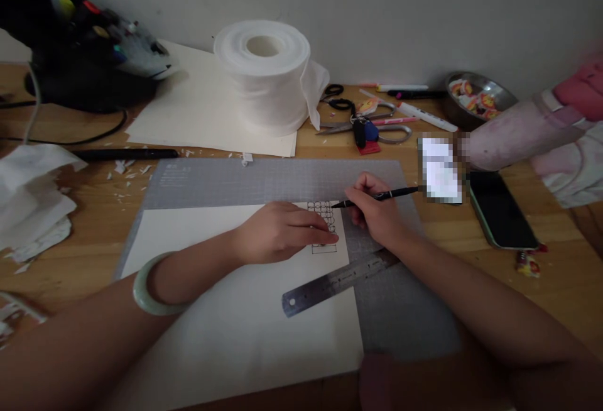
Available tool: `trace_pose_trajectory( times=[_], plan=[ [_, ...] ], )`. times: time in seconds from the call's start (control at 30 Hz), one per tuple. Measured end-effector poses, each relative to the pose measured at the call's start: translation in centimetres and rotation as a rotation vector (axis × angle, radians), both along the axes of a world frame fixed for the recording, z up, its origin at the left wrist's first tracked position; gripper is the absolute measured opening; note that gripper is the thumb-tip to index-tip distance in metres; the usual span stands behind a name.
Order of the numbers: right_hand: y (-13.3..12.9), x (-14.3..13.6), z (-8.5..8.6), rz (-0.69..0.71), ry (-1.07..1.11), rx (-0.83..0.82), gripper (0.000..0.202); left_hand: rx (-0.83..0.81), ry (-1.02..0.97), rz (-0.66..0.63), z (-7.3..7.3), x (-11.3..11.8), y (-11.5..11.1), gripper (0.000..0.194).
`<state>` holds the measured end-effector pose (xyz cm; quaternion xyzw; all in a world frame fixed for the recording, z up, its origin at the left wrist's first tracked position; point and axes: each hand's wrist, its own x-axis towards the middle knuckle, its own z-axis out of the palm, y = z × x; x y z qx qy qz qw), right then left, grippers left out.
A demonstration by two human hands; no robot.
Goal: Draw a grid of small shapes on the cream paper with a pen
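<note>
A large sheet of white paper [245, 335] lies on a grey cutting mat [211, 178]. Near the sheet's upper right corner is a small drawn grid [324, 210] of rounded black shapes. My left hand [285, 234] rests flat on the paper, fingers stretched over part of the grid and hiding some of it. My right hand [374, 207] grips a black pen [396, 193], whose tip is at the grid's upper right edge. A metal ruler [330, 286] lies slanted below both hands, across the paper and the mat.
Behind the mat stand a tissue roll [268, 90], scissors [396, 133], pens [424, 115] and a metal bowl of wrapped sweets [480, 100]. A phone [502, 210] lies at the right beside a blurred-out bright screen [441, 170]. Crumpled tissue [35, 191] and scraps lie left.
</note>
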<state>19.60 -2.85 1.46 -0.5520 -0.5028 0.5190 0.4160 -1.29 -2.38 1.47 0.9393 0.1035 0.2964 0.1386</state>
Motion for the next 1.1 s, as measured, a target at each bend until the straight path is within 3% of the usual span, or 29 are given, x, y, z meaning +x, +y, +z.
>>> trace_pose_trajectory(
  times=[1.1],
  plan=[
    [0.06, -0.14, -0.04, -0.004, -0.016, 0.000, 0.028, 0.068, -0.023, 0.010, -0.13, 0.07, -0.11, 0.032]
  ],
)
